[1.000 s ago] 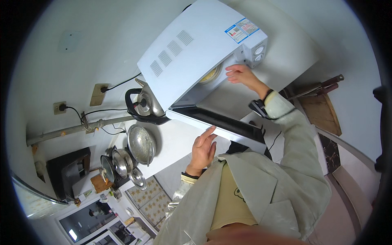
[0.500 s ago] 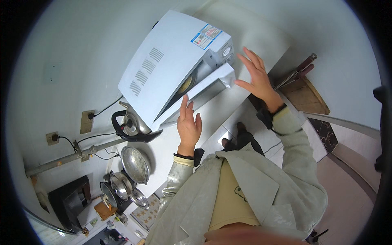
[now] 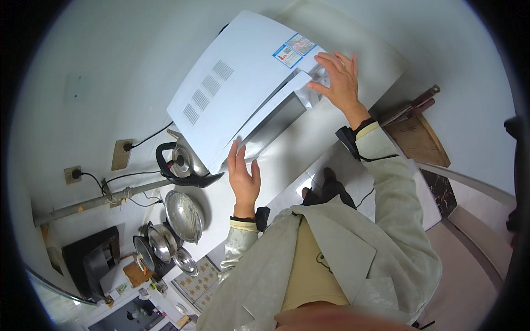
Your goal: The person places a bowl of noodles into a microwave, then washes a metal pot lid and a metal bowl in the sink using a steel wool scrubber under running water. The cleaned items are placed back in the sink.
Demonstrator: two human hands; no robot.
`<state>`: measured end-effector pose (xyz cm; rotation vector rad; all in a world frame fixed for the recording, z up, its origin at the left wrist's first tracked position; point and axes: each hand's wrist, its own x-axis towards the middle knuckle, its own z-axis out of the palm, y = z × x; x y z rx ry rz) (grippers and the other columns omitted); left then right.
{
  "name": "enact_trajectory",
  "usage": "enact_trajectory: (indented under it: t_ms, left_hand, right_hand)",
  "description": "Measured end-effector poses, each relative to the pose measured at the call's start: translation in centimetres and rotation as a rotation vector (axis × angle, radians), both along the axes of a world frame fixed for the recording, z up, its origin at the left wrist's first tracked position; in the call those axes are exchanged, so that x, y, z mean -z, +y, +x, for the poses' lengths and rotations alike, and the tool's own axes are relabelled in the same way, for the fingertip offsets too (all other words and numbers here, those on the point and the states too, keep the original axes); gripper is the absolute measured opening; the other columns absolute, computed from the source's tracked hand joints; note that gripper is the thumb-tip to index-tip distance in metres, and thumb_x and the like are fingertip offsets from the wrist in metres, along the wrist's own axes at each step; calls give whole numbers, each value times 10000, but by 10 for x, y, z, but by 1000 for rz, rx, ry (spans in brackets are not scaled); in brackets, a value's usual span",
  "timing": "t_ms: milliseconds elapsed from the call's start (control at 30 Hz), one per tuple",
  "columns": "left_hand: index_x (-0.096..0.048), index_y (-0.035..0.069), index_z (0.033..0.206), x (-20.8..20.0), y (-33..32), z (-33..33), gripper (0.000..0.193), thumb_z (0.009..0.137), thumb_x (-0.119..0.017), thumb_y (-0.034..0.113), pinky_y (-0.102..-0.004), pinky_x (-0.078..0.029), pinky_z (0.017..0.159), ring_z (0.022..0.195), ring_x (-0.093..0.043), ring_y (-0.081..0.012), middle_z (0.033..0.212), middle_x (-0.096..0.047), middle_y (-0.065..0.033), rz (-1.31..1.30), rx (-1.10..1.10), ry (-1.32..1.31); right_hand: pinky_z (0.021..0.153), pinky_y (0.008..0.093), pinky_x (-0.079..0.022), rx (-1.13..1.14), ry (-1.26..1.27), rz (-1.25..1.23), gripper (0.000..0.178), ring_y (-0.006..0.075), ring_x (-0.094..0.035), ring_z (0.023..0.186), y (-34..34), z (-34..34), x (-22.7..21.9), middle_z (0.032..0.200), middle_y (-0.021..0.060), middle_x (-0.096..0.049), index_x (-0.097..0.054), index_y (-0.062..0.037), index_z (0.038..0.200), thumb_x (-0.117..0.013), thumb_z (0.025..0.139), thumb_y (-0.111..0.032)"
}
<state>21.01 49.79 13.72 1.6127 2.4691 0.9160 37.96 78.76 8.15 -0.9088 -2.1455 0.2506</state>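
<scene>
A white microwave oven (image 3: 243, 77) stands on the white counter (image 3: 298, 143) against the wall. Its door (image 3: 273, 107) is swung nearly closed against the front. My left hand (image 3: 243, 176) is flat with fingers together, its fingertips against the lower left part of the door. My right hand (image 3: 338, 77) is spread open over the control panel at the oven's right end, fingers near the dials. Neither hand holds anything.
A steel kettle (image 3: 182, 160) with a black handle stands left of the oven. Steel pot lids and pans (image 3: 171, 231) lie lower left. A wooden cutting board with knives (image 3: 417, 129) leans on the right. Wall sockets and cables (image 3: 121, 154) run along the wall.
The microwave door has swung from wide open to nearly closed. My left hand followed the door; my right hand moved from the oven cavity to the control panel.
</scene>
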Motion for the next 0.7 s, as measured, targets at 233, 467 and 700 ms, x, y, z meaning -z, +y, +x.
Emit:
enact_trajectory:
  t_ms: [233, 467, 700]
  left_hand:
    - [-572, 28, 1046, -5, -33, -17, 264, 793, -639, -4, -294, -498, 642, 861, -623, -225, 1266, -528, -158, 116, -223, 56]
    - [-556, 9, 923, -14, -45, -22, 169, 773, -631, -16, -384, -505, 770, 886, -611, -352, 1084, -589, -181, 158, -320, 50]
    - [-546, 5, 889, -17, -71, -56, 107, 801, -582, -44, -396, -479, 783, 890, -598, -348, 977, -621, -181, 284, -511, 192]
  right_hand:
    - [1072, 590, -172, 55, 65, 91, 581, 259, -474, 1161, 5, -17, 5, 1215, -3, -573, -605, -159, 1132, -793, 655, -430]
    - [1062, 544, -205, 20, 128, 61, 511, 254, -440, 1204, -2, -19, 5, 1278, 38, -540, -585, -106, 1157, -776, 734, -318]
    - [928, 365, -401, 127, 377, -285, 203, 249, -560, 1016, -30, 22, 49, 1046, 97, -645, -637, -23, 1023, -636, 880, -168]
